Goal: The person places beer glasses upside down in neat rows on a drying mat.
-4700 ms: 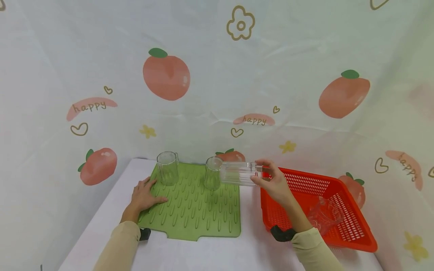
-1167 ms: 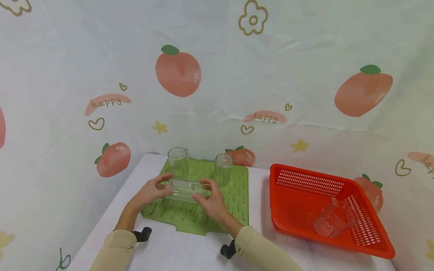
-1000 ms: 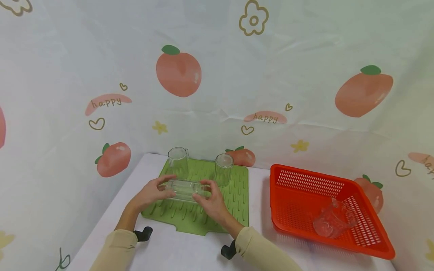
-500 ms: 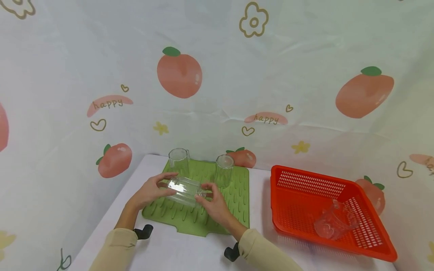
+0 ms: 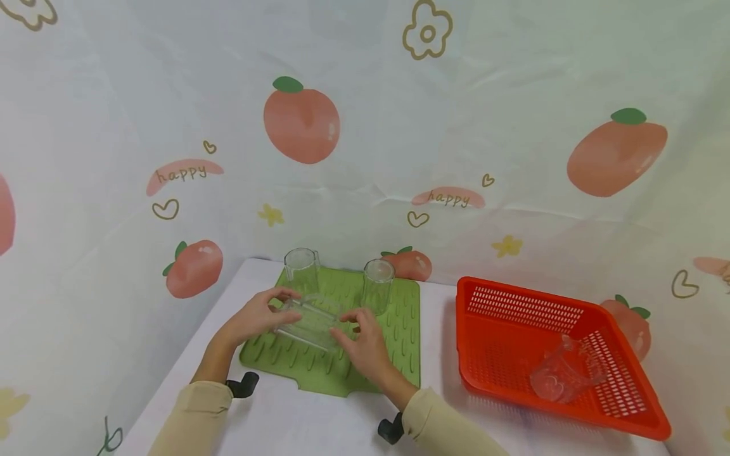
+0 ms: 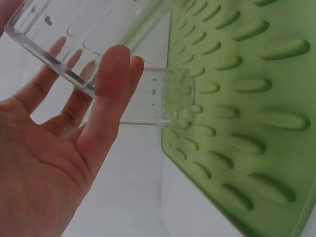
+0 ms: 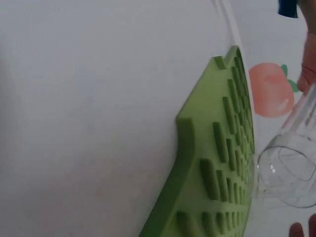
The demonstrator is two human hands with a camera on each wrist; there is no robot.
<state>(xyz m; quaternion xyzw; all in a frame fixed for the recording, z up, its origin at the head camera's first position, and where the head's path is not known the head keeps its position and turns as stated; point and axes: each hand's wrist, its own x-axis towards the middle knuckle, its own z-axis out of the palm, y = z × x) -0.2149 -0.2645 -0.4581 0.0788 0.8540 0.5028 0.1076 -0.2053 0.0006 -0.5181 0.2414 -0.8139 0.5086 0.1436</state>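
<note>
My left hand [image 5: 256, 318] grasps a clear, cylindrical glass cup [image 5: 312, 324]; right hand [image 5: 367, 347] grip: I cannot tell. Likely step: reorienting; next, lower onto green, ridged mat [image 5: 403, 335] beneath

In the lower centre of the frame a mat [image 5: 406, 335] lies on the table [image 5: 296, 421], a left-hand glass [image 5: 302, 272] and a right-hand glass [image 5: 376, 288] at its back. Before these, over the mat, a third glass [image 5: 310, 324] sits between left hand [image 5: 256, 316] and right hand [image 5: 365, 345]. At lower right is a basket [image 5: 561, 415], a jug [image 5: 559, 377] in its right part.
</note>
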